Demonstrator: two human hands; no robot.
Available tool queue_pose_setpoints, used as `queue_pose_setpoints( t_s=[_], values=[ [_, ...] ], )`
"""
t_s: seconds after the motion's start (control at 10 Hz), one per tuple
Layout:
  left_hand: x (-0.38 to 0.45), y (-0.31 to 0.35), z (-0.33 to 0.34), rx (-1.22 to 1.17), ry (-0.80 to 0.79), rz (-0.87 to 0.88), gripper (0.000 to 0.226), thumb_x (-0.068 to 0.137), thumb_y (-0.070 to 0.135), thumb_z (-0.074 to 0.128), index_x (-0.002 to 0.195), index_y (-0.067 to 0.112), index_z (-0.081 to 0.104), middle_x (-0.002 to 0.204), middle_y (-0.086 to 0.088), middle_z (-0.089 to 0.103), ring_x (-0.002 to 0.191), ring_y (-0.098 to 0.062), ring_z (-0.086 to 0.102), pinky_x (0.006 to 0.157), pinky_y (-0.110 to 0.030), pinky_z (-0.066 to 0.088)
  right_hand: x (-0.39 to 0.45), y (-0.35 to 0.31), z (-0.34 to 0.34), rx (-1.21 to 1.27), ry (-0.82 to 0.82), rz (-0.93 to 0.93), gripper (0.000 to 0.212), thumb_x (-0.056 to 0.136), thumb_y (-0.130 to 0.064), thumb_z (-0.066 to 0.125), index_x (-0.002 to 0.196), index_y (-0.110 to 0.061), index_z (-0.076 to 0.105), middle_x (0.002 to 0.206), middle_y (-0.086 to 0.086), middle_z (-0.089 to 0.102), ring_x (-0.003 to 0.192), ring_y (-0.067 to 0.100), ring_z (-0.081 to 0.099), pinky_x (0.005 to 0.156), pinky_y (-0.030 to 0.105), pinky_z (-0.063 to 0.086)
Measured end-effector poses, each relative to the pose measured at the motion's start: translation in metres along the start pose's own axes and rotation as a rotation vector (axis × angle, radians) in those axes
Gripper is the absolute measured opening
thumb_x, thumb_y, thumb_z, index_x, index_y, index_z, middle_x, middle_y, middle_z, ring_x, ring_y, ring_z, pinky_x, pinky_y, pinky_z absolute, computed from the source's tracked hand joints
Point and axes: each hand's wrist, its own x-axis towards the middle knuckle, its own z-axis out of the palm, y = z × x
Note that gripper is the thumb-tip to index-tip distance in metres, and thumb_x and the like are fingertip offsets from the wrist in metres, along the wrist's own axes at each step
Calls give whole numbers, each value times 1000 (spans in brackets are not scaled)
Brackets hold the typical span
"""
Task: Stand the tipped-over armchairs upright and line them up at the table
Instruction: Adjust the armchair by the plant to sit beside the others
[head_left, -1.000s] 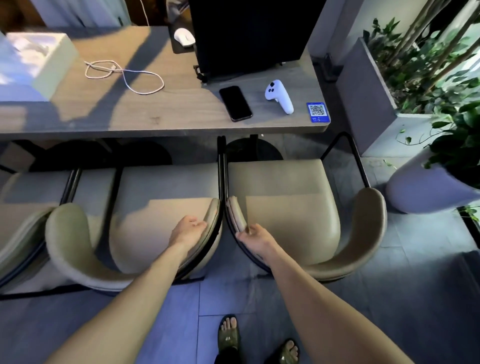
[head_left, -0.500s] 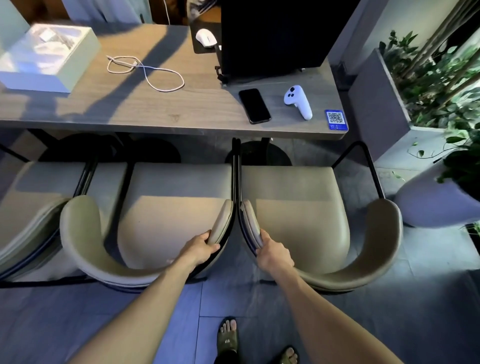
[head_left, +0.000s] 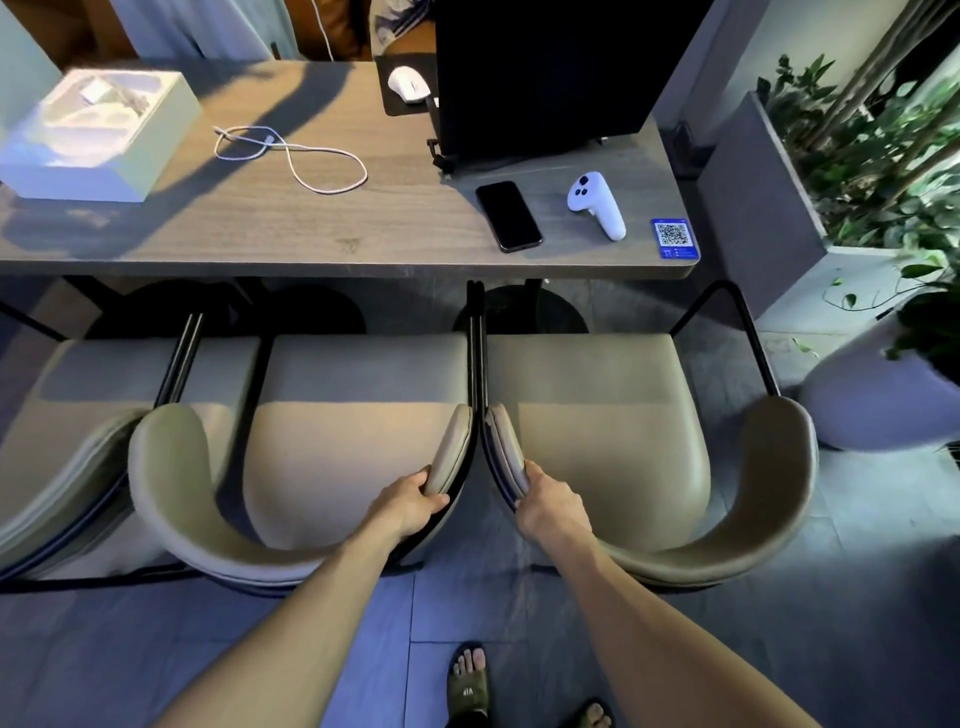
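Three beige armchairs with black metal frames stand upright side by side, facing the grey wooden table (head_left: 270, 239). The middle armchair (head_left: 353, 447) and the right armchair (head_left: 613, 441) nearly touch at their armrests. My left hand (head_left: 410, 506) grips the right end of the middle armchair's curved backrest. My right hand (head_left: 550, 506) grips the left end of the right armchair's backrest. The left armchair (head_left: 62, 441) is partly cut off by the frame edge.
On the table lie a white box (head_left: 98, 140), a white cable (head_left: 291, 153), a black phone (head_left: 508, 215), a white controller (head_left: 597, 205), a blue QR card (head_left: 674, 237), a mouse (head_left: 409, 84) and a dark monitor (head_left: 545, 73). Planters (head_left: 779, 218) and a white pot (head_left: 872, 410) stand right. My sandalled feet (head_left: 470, 686) are below.
Both hands have closed around the backrest ends they were only touching before. The chairs look slightly nearer the table and closer together; the view has shifted a little.
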Motion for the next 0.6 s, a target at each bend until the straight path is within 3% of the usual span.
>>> queue_pose_setpoints(
  t_s=[0.1, 0.3, 0.4, 0.5, 0.6],
  values=[
    [-1, -6, 4, 46, 67, -28, 71, 74, 62, 51, 142, 50, 34, 140, 7, 55, 124, -27, 54, 105, -47, 41, 1, 0, 4, -1, 30, 12, 59, 93, -18, 49, 146, -37, 32, 126, 7, 62, 118, 33, 56, 101, 46, 46],
    [-20, -3, 5, 43, 29, 9, 72, 82, 47, 51, 149, 32, 28, 145, 2, 49, 130, -26, 49, 110, -41, 37, -18, 4, -3, 20, -30, 4, 59, 92, -23, 45, 148, -32, 28, 128, 7, 62, 117, 31, 57, 101, 39, 45],
    [-34, 4, -11, -105, -6, 0, 43, 87, 36, 52, 126, 17, 58, 127, -5, 63, 114, -24, 59, 101, -35, 46, -30, 3, -20, 80, -105, -5, 48, 89, -30, 49, 136, -21, 47, 130, 8, 61, 119, 32, 57, 101, 34, 44],
    [-56, 20, -29, -201, -14, 29, 27, 97, 24, 46, 93, 8, 67, 104, -7, 66, 87, -17, 59, 75, -23, 44, -38, 2, -42, 209, -104, -45, 27, 89, -31, 53, 105, -15, 67, 106, 8, 68, 105, 28, 62, 84, 28, 45],
    [-89, 41, -52, -347, -47, 51, 22, 100, 26, 40, 88, 19, 57, 98, -2, 63, 79, -15, 57, 67, -22, 45, -51, -1, -67, 318, -84, -133, 20, 89, -23, 53, 70, -15, 54, 69, 1, 54, 70, 20, 52, 66, 29, 44]
  ],
)
